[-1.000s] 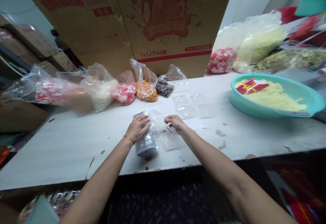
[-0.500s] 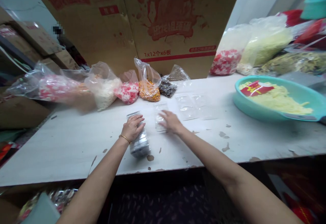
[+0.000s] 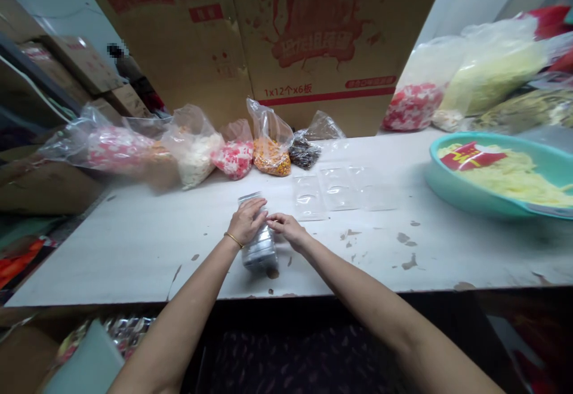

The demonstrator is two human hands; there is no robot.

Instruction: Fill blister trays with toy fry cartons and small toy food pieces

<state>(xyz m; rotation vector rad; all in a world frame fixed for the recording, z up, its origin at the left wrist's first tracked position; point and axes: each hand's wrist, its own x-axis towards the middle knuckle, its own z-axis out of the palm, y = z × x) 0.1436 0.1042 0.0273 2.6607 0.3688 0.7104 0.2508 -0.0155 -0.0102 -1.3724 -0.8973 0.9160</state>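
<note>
My left hand (image 3: 248,222) lies over a stack of clear plastic trays (image 3: 260,253), fingers curled on its top and side. At the stack's right edge, the fingers of my right hand (image 3: 287,228) are pinched together on the rim of a tray; how far it is lifted is too small to tell. To the right, single clear plastic trays lie flat in a row: a near one (image 3: 308,198), a middle one (image 3: 339,189) and a fainter one (image 3: 376,190), each with shallow moulded hollows.
Behind, bags of pink-and-white pieces (image 3: 233,158), orange-yellow bits (image 3: 272,156), dark bits (image 3: 305,154) and white pieces (image 3: 197,158) stand against a large carton (image 3: 331,42). A turquoise basin (image 3: 465,188) with pale yellow shreds sits right. The table's front edge (image 3: 367,292) is near me.
My right hand has moved left from a single tray on the table to the stack's edge, leaving that tray flat. My left hand stays on the stack. The view has shifted slightly.
</note>
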